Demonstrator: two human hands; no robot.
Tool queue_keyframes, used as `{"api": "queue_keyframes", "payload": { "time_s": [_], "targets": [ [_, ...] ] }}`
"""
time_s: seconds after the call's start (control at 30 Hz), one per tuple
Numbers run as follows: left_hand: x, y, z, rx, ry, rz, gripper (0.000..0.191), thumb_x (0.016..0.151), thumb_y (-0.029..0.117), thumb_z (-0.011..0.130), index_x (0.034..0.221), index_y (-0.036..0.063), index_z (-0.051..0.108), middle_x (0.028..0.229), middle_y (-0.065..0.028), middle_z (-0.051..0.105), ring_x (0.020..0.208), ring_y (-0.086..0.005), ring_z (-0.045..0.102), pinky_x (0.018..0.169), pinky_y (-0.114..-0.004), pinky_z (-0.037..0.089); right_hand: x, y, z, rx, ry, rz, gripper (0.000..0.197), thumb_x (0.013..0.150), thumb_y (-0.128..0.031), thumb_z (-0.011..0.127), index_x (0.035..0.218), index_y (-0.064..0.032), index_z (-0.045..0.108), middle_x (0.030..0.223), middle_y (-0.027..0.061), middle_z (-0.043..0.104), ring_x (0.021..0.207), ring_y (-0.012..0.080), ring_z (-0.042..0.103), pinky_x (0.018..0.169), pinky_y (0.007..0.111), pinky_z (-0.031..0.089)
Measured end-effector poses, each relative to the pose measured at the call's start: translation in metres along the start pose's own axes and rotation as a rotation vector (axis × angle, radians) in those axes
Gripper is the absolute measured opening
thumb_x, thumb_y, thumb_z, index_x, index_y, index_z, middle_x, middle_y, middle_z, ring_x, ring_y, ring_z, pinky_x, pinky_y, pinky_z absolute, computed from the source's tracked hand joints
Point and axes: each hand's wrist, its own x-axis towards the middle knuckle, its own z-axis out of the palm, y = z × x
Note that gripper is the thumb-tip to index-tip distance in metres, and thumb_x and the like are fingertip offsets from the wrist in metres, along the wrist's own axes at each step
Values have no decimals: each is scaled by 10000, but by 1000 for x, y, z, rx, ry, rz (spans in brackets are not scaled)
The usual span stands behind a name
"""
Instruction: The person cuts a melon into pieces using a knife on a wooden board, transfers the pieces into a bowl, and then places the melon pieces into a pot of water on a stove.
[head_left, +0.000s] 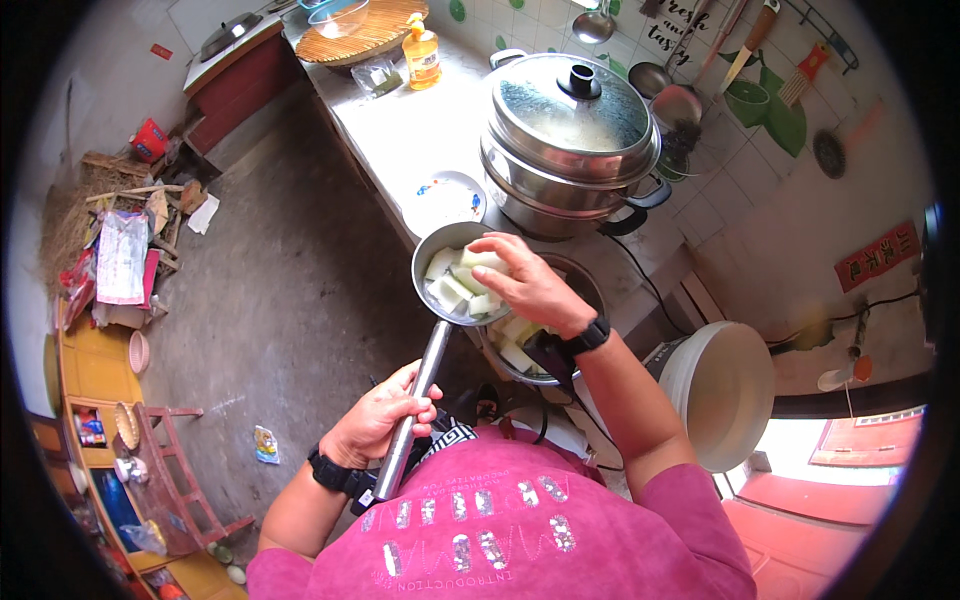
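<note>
My left hand (394, 412) is closed around the metal handle of a ladle (442, 319) with a deep round bowl, in which pale green-white chunks of cut vegetable (448, 292) lie. Over the right side of the bowl, my right hand (517, 281) rests with bent fingers on the chunks; whether it grips one I cannot tell. Below and right of the ladle, partly hidden by my right forearm, a metal basin (517, 369) holds more such chunks. A white plate (446, 204) with coloured decoration is on the counter just beyond the ladle.
A lidded steel steamer pot (570, 157) stands on the white counter (375, 127), its cord running right. Behind are a yellow pump bottle (421, 60) and a woven tray (375, 37). Utensils hang on the tiled wall. A large pale bucket (720, 397) stands at my right.
</note>
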Motion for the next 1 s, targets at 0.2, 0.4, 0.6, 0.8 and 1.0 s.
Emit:
{"api": "queue_keyframes", "payload": {
  "time_s": [0.2, 0.4, 0.6, 0.8, 1.0],
  "targets": [
    [-8, -1, -12, -92, -22, 18, 620, 914, -50, 571, 1455, 87, 300, 1082, -82, 533, 789, -122, 540, 634, -248, 508, -25, 46, -21, -29, 162, 136, 333, 913, -181, 613, 1204, -19, 594, 1240, 181, 594, 1148, 314, 570, 1004, 369, 441],
    [-10, 5, -9, -88, 10, 55, 620, 907, -54, 566, 1450, 86, 303, 1063, -80, 540, 781, -121, 540, 625, -243, 510, -92, 104, 9, -786, -342, 204, 720, 742, -284, 734, 1392, -120, 473, 1499, 217, 355, 1409, 434, 279, 1128, 608, 255],
    [-11, 9, -4, -62, 18, 66, 613, 906, -58, 565, 1445, 81, 309, 1061, -81, 541, 773, -117, 540, 622, -241, 510, -83, 129, 32, -945, -522, -60, 655, 677, -177, 715, 1314, -148, 565, 1503, 167, 366, 1431, 422, 257, 1120, 656, 222],
    [-12, 4, -5, -76, 23, 71, 603, 914, -54, 565, 1445, 74, 311, 1070, -85, 545, 772, -118, 543, 623, -242, 511, -81, 132, -1, -927, -496, 119, 551, 663, -103, 696, 1210, -125, 632, 1376, 164, 491, 1337, 409, 383, 1068, 583, 320],
    [-11, 1, -9, -83, 19, 81, 596, 917, -47, 573, 1441, 70, 313, 1074, -88, 546, 780, -121, 551, 622, -243, 512, -86, 130, -38, -779, -289, 279, 646, 689, -197, 751, 1298, -77, 572, 1413, 192, 451, 1331, 405, 395, 1098, 436, 350]
  ]
}}
